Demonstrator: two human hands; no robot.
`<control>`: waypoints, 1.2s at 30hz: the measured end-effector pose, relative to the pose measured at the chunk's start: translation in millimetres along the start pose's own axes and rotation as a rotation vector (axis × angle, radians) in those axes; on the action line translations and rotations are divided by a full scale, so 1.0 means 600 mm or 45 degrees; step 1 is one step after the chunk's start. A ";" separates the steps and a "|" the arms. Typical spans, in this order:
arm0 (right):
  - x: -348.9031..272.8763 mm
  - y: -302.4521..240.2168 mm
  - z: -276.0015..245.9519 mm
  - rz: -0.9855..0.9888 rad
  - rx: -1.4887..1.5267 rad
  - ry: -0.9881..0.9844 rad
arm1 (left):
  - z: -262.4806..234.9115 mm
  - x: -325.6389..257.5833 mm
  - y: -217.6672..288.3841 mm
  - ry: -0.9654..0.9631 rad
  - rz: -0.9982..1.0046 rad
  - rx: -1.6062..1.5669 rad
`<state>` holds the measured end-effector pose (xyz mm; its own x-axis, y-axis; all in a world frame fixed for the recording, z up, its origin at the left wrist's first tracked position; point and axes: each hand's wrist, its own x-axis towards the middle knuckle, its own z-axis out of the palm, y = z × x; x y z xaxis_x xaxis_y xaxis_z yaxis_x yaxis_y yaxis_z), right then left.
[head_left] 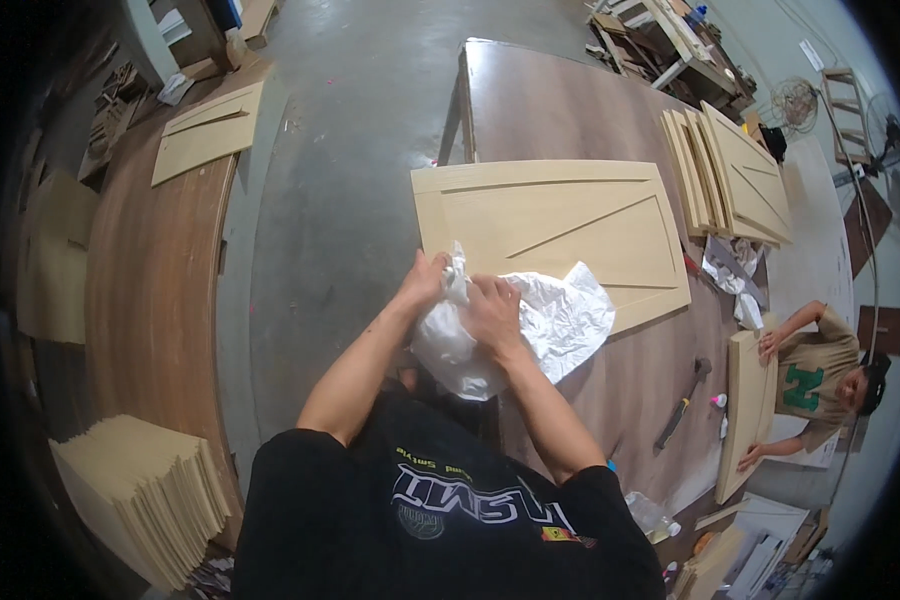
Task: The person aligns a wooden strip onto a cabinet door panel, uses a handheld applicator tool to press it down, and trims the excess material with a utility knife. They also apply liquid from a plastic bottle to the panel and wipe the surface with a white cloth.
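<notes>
Well, a big gray floor (320, 130) runs up the middle. To its right is a wide brown table (550, 110), and to its left is a long brown table (160, 260). A pale wood panel (560, 215) lies flat on the right table, with its left end poking out past the edge. It has a raised border and a slanted line across it. A tall pile of thin boards (145, 490) sits at the lower left. More pale panels (735, 180) are bunched together near the far right. Over there, another person (815, 380) has both hands on a pale board (750, 400). A crumpled, shiny white sheet (565, 305) lies partly over the near side of the panel and hangs down in front. The left hand (427, 278) is pinching a bunched-up bit of the sheet. The right hand (493, 310), just beside it, has its fingers curled onto the sheet too. Last, a little hammer (682, 402) lies on the right table.
</notes>
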<state>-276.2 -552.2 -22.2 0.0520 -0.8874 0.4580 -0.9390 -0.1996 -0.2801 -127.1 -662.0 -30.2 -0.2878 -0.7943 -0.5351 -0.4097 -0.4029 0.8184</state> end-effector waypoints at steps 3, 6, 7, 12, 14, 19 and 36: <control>-0.010 0.004 -0.013 -0.008 -0.067 -0.032 | 0.010 0.022 -0.037 0.082 0.080 -0.073; -0.032 0.034 -0.028 -0.099 -0.155 -0.027 | 0.014 0.004 -0.021 0.049 0.070 -0.061; -0.038 0.045 -0.026 -0.065 -0.216 -0.021 | 0.010 -0.009 -0.008 0.017 0.059 0.013; -0.072 0.124 -0.075 0.150 -0.482 0.065 | 0.017 -0.002 -0.021 -0.013 0.118 0.107; -0.071 0.122 -0.086 0.246 -0.386 0.002 | 0.019 -0.010 -0.013 0.009 0.142 0.054; -0.037 0.008 -0.060 0.194 -0.006 -0.008 | 0.057 0.040 -0.071 -0.050 0.192 -0.218; -0.391 0.381 -0.522 1.364 0.011 0.916 | 0.061 -0.066 -0.040 -0.062 0.156 -0.414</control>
<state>-609.7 -259.5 70.8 -0.9179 -0.1843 0.3514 -0.3964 0.4636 -0.7925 -137.8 -604.0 -36.3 -0.3622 -0.8262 -0.4315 -0.0746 -0.4357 0.8970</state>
